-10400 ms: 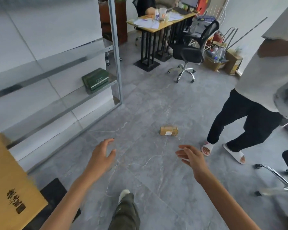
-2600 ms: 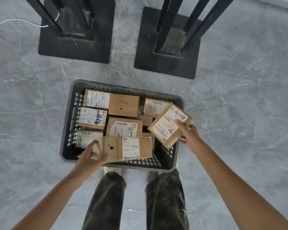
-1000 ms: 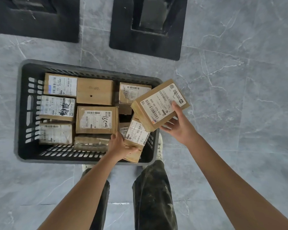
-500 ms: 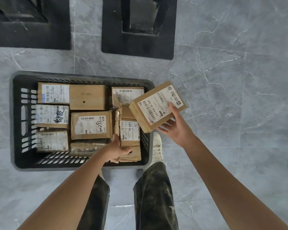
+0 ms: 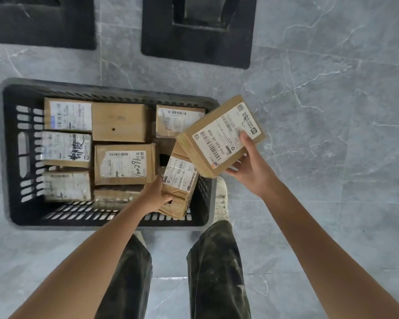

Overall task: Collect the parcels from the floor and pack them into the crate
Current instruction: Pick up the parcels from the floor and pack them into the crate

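Left hand (image 5: 156, 196) grips crumpled brown cardboard parcel (image 5: 179, 184), wedging it into black slotted plastic crate (image 5: 21, 143), right corner. Right hand (image 5: 249, 168) holds labelled brown box (image 5: 221, 135) above rim, probably waiting for space.

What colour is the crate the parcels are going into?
Black, with slotted plastic walls: the crate shows clearly in the head view, the only one.

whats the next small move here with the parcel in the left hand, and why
Probably lay the tilted parcel flat in the gap at the right end of the crate, then let go. The left hand grips it at a slant there, and the right hand holds a second parcel above that rim.
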Tool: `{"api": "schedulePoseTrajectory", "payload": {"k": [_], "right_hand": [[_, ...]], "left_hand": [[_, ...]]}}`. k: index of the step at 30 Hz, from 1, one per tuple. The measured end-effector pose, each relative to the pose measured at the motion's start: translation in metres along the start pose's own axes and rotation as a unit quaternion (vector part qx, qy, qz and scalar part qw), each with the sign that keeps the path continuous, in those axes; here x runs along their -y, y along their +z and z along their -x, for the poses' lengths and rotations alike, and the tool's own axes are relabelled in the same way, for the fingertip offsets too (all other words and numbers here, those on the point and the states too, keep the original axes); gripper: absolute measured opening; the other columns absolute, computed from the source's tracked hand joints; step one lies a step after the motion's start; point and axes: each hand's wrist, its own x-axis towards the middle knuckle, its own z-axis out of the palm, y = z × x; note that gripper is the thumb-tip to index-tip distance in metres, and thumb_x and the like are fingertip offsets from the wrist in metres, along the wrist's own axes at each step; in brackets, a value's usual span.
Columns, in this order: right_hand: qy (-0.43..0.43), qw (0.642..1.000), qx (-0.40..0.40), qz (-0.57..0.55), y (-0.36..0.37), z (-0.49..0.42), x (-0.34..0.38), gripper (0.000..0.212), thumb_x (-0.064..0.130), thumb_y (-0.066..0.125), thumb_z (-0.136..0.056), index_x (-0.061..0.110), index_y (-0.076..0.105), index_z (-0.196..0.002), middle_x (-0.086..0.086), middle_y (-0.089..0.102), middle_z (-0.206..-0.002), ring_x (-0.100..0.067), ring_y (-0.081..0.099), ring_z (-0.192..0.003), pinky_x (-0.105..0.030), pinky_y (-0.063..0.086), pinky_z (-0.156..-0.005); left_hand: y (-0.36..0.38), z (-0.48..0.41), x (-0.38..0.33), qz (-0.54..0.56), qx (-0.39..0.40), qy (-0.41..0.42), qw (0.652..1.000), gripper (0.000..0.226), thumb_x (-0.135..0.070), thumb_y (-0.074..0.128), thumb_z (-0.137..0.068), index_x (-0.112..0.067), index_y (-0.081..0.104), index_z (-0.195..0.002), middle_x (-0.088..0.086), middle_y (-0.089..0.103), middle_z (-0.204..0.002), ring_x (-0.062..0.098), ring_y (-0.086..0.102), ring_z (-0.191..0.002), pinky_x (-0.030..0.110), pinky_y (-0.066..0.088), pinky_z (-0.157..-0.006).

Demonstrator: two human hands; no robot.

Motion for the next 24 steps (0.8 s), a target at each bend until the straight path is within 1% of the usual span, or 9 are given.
{"api": "schedulePoseTrajectory", "payload": {"k": [2,6,10,13,15,17,21,22,24], "right_hand": [[0.0,0.999,0.006,0.032,0.007,-0.002,0.001,0.045,0.051,0.064,-0.076,0.025,0.063,-0.112,-0.002,0.07,-0.108,-0.019,0.067,-0.104,-0.043,0.054,-0.089],[0.004,0.995,0.021,0.094,0.036,-0.004,0.0,0.057,0.049,0.064,-0.08,0.022,0.05,-0.128,-0.001,0.069,-0.106,-0.018,0.069,-0.099,-0.037,0.056,-0.08],[-0.003,0.998,-0.022,0.063,0.064,-0.009,0.001,0.075,0.049,0.066,-0.077,0.017,0.036,-0.138,-0.008,0.063,-0.114,-0.021,0.068,-0.1,-0.042,0.057,-0.082],[-0.015,0.999,-0.035,0.019,0.069,-0.013,0.006,0.074,0.049,0.063,-0.077,0.017,0.038,-0.139,-0.014,0.059,-0.125,-0.025,0.065,-0.105,-0.042,0.057,-0.081],[-0.013,0.999,-0.035,0.001,0.068,-0.013,0.008,0.063,0.047,0.058,-0.085,0.018,0.04,-0.138,-0.015,0.058,-0.127,-0.025,0.064,-0.106,-0.042,0.057,-0.081],[-0.008,0.999,-0.033,0.018,0.065,-0.014,0.008,0.061,0.047,0.055,-0.088,0.018,0.039,-0.139,-0.015,0.058,-0.128,-0.023,0.065,-0.104,-0.04,0.057,-0.08],[-0.007,0.999,-0.036,0.04,0.065,-0.013,0.009,0.06,0.047,0.054,-0.088,0.02,0.039,-0.14,-0.012,0.059,-0.124,-0.021,0.066,-0.101,-0.038,0.057,-0.079],[-0.007,0.999,-0.037,0.031,0.066,-0.013,0.009,0.059,0.047,0.054,-0.089,0.02,0.04,-0.14,-0.011,0.061,-0.121,-0.02,0.066,-0.1,-0.039,0.057,-0.079],[-0.007,0.999,-0.038,0.017,0.069,-0.015,0.007,0.058,0.046,0.055,-0.088,0.021,0.041,-0.138,-0.011,0.061,-0.121,-0.021,0.066,-0.101,-0.041,0.057,-0.081]], "left_hand": [[0.005,0.005,0.001,0.009,-0.022,0.01,1.0,0.049,-0.013,0.062,-0.085,-0.01,0.036,-0.127,0.007,0.058,-0.102,0.017,0.059,-0.087,0.024,0.052,-0.069],[0.011,0.018,0.008,0.058,-0.079,0.001,0.995,0.057,-0.015,0.063,-0.085,-0.009,0.033,-0.132,0.005,0.06,-0.1,0.008,0.057,-0.068,0.019,0.046,-0.053],[0.017,0.019,0.013,0.075,-0.126,0.001,0.989,0.064,-0.017,0.065,-0.084,-0.005,0.029,-0.137,0.002,0.059,-0.089,0.013,0.059,-0.071,0.025,0.051,-0.065],[0.019,0.015,0.016,0.079,-0.15,0.005,0.986,0.063,-0.015,0.065,-0.084,-0.003,0.03,-0.136,0.003,0.059,-0.085,0.015,0.059,-0.072,0.027,0.052,-0.068],[0.018,0.011,0.018,0.064,-0.169,-0.002,0.984,0.056,-0.013,0.063,-0.085,-0.002,0.034,-0.132,0.006,0.061,-0.092,0.018,0.061,-0.077,0.029,0.054,-0.069],[0.019,0.007,0.017,0.058,-0.171,-0.013,0.984,0.052,-0.015,0.065,-0.084,-0.002,0.038,-0.126,0.008,0.061,-0.102,0.02,0.061,-0.085,0.031,0.054,-0.073],[0.036,0.004,0.008,0.049,-0.131,-0.002,0.99,0.05,-0.022,0.066,-0.084,-0.005,0.04,-0.123,0.008,0.056,-0.113,0.024,0.058,-0.102,0.039,0.049,-0.091],[0.04,0.002,0.006,0.045,-0.138,0.0,0.989,0.051,-0.021,0.065,-0.084,-0.006,0.038,-0.125,0.008,0.056,-0.113,0.022,0.058,-0.102,0.037,0.049,-0.09],[0.047,-0.006,-0.001,0.038,-0.149,-0.001,0.988,0.05,-0.016,0.063,-0.086,-0.009,0.037,-0.128,0.007,0.056,-0.115,0.015,0.056,-0.093,0.026,0.047,-0.076]]}}
